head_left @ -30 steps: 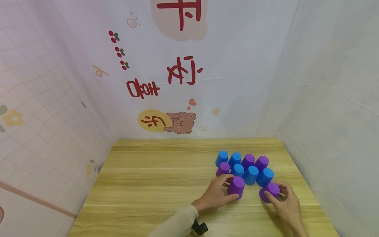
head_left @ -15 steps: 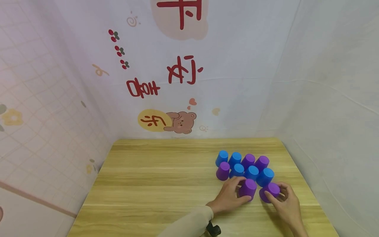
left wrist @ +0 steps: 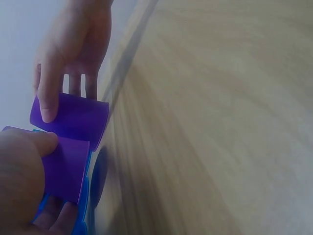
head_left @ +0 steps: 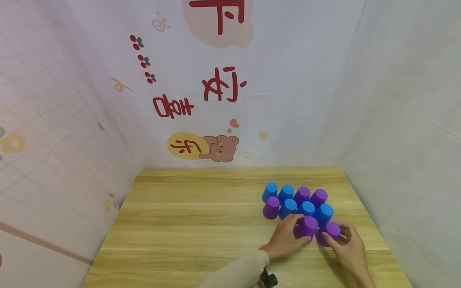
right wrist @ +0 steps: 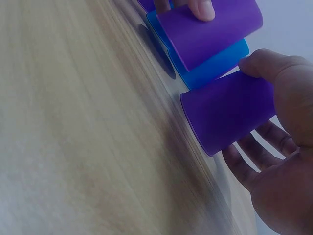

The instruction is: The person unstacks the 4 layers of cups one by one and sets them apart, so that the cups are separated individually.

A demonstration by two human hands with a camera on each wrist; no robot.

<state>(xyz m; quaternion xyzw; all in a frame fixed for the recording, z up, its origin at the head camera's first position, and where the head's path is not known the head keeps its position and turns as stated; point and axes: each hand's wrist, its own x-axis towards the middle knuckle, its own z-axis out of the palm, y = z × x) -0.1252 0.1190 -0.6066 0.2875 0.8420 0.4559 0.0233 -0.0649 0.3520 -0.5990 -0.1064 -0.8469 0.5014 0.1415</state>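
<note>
My left hand (head_left: 286,237) grips an upside-down purple cup (head_left: 307,228) by its sides, thumb in front and fingers behind. In the right wrist view this purple cup (right wrist: 210,32) hangs a little above the table, over its shadow. Close to its right, my right hand (head_left: 348,248) holds another upside-down purple cup (head_left: 327,235) between thumb and fingers. In the left wrist view the two purple cups overlap. Directly behind them stands a row with a purple cup (head_left: 271,208) at the left and blue cups (head_left: 323,216) to its right.
Farther back is another row of upturned cups, with blue cups (head_left: 270,193) at left and purple cups (head_left: 319,198) at right. The wooden table (head_left: 187,224) meets a printed cloth wall (head_left: 288,132) behind and a plain white cloth (head_left: 407,180) at right.
My left hand has moved right with its purple cup, from in front of the second row's left part to beside the other held purple cup. My right hand has stayed in place.
</note>
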